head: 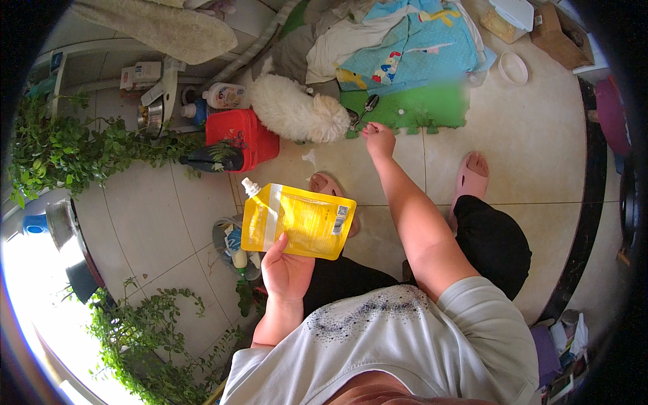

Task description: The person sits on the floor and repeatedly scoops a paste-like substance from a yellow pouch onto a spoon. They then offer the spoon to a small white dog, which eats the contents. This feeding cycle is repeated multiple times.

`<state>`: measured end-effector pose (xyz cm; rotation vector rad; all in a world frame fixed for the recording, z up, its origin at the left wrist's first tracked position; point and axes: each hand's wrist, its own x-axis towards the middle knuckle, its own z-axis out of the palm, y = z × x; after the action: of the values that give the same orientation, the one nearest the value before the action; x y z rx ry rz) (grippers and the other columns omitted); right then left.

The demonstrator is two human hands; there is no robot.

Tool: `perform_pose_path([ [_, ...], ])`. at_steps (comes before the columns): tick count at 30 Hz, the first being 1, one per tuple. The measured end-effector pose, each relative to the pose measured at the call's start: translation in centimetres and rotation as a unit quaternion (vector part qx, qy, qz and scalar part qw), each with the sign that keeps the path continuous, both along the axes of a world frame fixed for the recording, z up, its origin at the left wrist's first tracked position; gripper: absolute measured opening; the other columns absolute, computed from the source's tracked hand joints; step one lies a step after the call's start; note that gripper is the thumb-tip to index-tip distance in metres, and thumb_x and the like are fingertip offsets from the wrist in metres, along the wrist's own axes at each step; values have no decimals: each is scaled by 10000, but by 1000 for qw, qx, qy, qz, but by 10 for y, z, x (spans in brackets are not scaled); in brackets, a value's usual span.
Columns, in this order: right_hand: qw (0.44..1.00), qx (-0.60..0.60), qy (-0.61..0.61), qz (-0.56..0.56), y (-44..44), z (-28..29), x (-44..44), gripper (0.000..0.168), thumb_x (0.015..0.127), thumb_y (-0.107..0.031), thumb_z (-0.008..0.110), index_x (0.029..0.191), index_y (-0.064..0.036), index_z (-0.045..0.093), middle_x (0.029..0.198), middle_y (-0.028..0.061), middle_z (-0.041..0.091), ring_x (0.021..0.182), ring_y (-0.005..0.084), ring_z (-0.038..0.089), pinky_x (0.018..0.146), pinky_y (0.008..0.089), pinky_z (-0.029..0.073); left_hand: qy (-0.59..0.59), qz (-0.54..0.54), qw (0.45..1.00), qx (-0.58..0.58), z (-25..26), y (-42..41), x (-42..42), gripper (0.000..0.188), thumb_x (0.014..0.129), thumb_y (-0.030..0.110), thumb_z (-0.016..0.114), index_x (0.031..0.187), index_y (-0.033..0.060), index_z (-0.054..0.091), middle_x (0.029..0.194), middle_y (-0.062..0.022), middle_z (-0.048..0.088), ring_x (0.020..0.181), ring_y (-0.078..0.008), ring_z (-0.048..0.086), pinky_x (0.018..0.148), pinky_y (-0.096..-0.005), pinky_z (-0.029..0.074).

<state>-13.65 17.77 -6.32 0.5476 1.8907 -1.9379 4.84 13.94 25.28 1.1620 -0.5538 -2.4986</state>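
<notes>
My left hand (287, 271) grips the lower edge of a yellow spouted pouch (298, 223), its thumb on the front. The pouch bears writing and a printed code, and its white cap (250, 187) points up and left. Reaching forward, my right hand (379, 139) pinches a thin, dark, shiny item (371, 103) with rounded ends; its exact kind is unclear. Close to that item is the head of a fluffy white dog (304, 109), which stands on the left of my right hand. A green foam mat (435, 114) lies just beyond.
A red bucket (263, 139) stands left of the dog, beside bottles (226, 95) and trailing plants (91, 147). Blue patterned fabric (420, 55) lies at the back. A white bowl (513, 68) and a cardboard box (557, 38) are back right. A small bin (223, 235) stands left of the pouch.
</notes>
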Motion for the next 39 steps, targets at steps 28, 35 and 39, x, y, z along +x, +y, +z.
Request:
perform_pose_path([
  [28,1000,-10,-5,-6,-2,-6,2,168,841,-89,540,928,30,621,745,122,653,656,159,639,611,255,500,-2,4,1000,5,0,-1,1,380,859,59,417,1238,34,416,1271,-112,465,1207,-239,405,1048,-422,240],
  [35,1000,9,6,11,-7,-12,3,175,843,-95,540,942,26,620,752,126,654,661,162,641,602,265,502,-7,2,1000,-3,-1,-1,1,381,857,64,423,1237,34,417,1265,-111,471,1202,-237,412,1043,-420,251],
  [39,1000,15,10,17,-7,-16,2,178,843,-101,542,947,21,620,755,124,655,668,165,645,602,269,503,-20,7,1000,-9,-1,-1,1,385,854,64,429,1238,33,415,1262,-111,473,1200,-238,414,1044,-421,249],
])
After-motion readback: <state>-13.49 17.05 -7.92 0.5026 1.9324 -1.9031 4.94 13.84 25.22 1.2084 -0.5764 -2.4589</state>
